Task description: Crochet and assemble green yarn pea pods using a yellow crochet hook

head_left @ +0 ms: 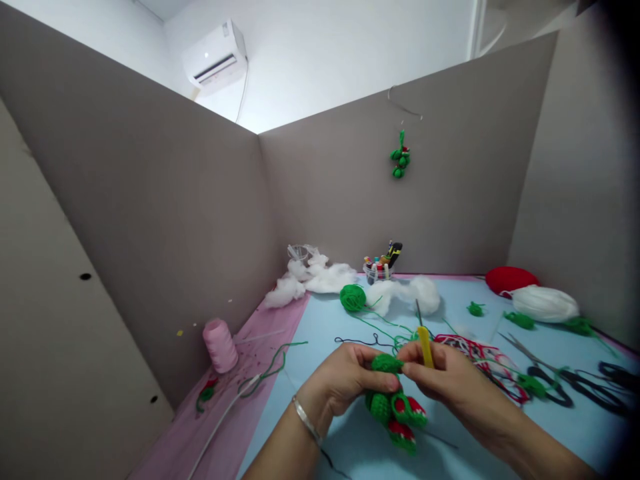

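1. Nearest, the left hand, a silver bracelet at its wrist, pinches a green crocheted piece between thumb and fingers. The piece is held above the blue cloth, its red-and-white parts hanging to the near right.
2. The right hand has thumb and forefinger pressed together at the piece's upper right tip; its curled fingers also hold a yellow-handled tool, thin metal shaft pointing up and away.
3. To the right lie black-handled scissors; between them and the right hand is a tangle of red and white yarn.
4. To the left stands a pink thread cone.
5. Farther off sit a green yarn ball, white stuffing, a white skein and a red one.
6. Beyond, a clear cup of pens stands before the grey partition, where a green ornament hangs.
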`<control>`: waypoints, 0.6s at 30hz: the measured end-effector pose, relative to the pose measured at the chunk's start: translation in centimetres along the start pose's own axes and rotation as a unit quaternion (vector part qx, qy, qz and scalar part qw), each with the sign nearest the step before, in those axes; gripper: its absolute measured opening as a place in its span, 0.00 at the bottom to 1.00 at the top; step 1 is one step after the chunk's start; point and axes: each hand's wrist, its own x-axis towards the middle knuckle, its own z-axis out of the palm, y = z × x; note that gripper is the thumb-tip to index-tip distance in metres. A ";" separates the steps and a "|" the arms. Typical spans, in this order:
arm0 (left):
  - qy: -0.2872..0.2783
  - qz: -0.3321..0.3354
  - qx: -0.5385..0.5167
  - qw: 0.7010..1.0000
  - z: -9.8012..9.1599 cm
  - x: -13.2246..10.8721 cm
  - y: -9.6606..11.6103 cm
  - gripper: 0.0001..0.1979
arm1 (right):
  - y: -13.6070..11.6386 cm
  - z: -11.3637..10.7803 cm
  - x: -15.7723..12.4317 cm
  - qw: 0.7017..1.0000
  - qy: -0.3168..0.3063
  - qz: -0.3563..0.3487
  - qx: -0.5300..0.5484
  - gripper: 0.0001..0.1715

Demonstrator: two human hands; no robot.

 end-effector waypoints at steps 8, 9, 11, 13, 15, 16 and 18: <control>0.035 0.030 0.035 0.998 0.5 0.0 0.1 0.23 | 0.5 0.0 0.0 0.944 0.075 -0.177 -0.267 0.09; 0.039 0.032 0.041 0.998 0.5 0.1 0.1 0.23 | 0.4 0.1 -0.1 0.937 0.080 -0.190 -0.281 0.08; 0.040 0.037 0.049 0.997 0.6 0.1 -0.1 0.24 | 0.1 0.3 -0.3 0.932 0.087 -0.205 -0.285 0.05; 0.031 0.040 0.053 0.997 0.6 0.2 -0.2 0.24 | -0.1 0.5 -0.4 0.938 0.086 -0.201 -0.270 0.04; 0.022 0.037 0.054 0.998 0.7 0.1 -0.1 0.23 | -0.2 0.6 -0.3 0.949 0.087 -0.179 -0.244 0.04; 0.019 0.035 0.055 0.998 0.7 0.0 -0.1 0.22 | -0.2 0.6 -0.2 0.958 0.084 -0.160 -0.224 0.04; 0.017 0.029 0.056 0.998 0.8 -0.1 0.1 0.20 | -0.1 0.5 0.0 0.975 0.072 -0.115 -0.175 0.05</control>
